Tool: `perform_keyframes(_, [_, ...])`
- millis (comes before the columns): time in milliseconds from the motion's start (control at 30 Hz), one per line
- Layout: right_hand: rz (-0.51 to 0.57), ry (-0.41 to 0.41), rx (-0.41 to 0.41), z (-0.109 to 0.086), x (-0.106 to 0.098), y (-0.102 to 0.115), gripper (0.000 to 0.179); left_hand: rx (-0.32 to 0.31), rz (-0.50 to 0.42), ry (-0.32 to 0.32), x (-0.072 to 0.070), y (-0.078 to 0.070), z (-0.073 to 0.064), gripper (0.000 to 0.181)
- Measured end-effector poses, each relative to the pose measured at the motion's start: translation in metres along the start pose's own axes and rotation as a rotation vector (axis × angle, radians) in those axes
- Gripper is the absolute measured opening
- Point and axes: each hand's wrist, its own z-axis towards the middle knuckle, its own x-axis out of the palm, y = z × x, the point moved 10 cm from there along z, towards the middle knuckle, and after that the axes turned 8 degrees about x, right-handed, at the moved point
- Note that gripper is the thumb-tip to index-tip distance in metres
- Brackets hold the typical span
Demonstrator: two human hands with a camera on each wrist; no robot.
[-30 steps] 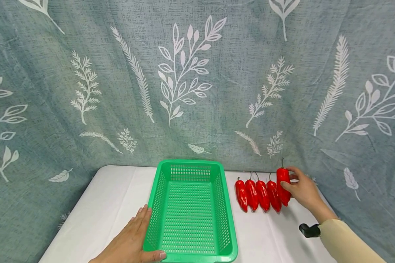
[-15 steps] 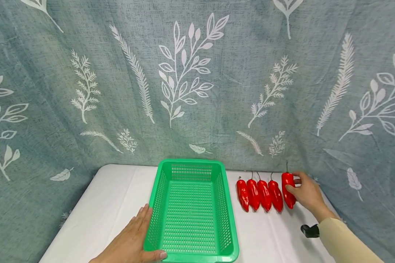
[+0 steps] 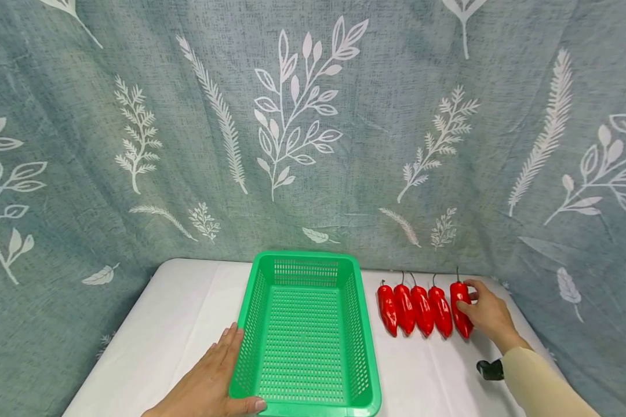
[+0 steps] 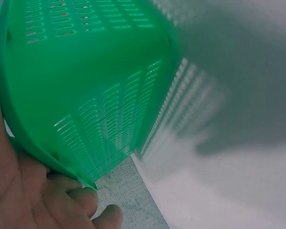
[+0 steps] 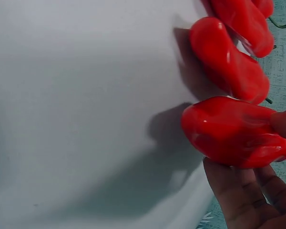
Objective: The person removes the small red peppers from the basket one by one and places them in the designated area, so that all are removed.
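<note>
My right hand (image 3: 491,315) holds a glossy red chili pepper (image 3: 459,313) between thumb and fingers, its thin stem pointing to the back. It is at the right end of a row of similar peppers (image 3: 421,310), close to its neighbour. In the right wrist view the thumb lies over the stem end of the held pepper (image 5: 229,129), with the fingers along its other side. My left hand (image 3: 208,376) rests against a green perforated plastic basket (image 3: 247,307), fingers stretched along its left rim and thumb on the front rim. The left wrist view shows the fingers along the outside of the rim.
A white-covered table (image 3: 188,301) carries the basket and the peppers. Behind and around it hangs a grey-green curtain (image 3: 344,191) with white leaf prints. A small black piece (image 3: 490,369) sticks out by the right sleeve (image 3: 537,376).
My right hand has lowered the chili pepper and shifted it slightly right, off its overlap with the neighbouring pepper. The left hand stays at the basket; the head view has drifted a little.
</note>
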Motion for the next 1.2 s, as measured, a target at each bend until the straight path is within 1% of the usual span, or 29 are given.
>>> perform_keyframes(167, [-0.011,0.011,-0.01,-0.001,0.004,-0.002,0.069,0.002,-0.006,0.001,0.0,-0.002,-0.001,0.128])
perform_keyframes(467, [-0.023,0.07,-0.018,-0.001,0.014,-0.006,0.071,0.003,-0.01,0.004,0.001,-0.003,-0.004,0.127])
perform_keyframes(633, [-0.016,0.104,0.021,-0.003,0.019,-0.011,0.071,0.012,-0.012,0.004,0.002,-0.004,-0.005,0.127])
perform_keyframes(867, [-0.009,0.102,0.066,-0.007,0.021,-0.017,0.07,0.001,-0.029,0.023,0.004,-0.002,-0.004,0.127])
perform_keyframes(1000, [0.002,0.111,0.085,-0.009,0.023,-0.022,0.074,0.0,-0.027,0.03,0.004,-0.002,-0.003,0.127])
perform_keyframes(1100, [0.009,0.095,0.073,-0.01,0.023,-0.02,0.074,-0.001,-0.02,0.032,0.003,-0.002,-0.003,0.127])
perform_keyframes(1200, [0.002,0.049,0.044,-0.013,0.02,-0.015,0.071,-0.001,-0.016,0.031,0.002,-0.001,-0.002,0.128])
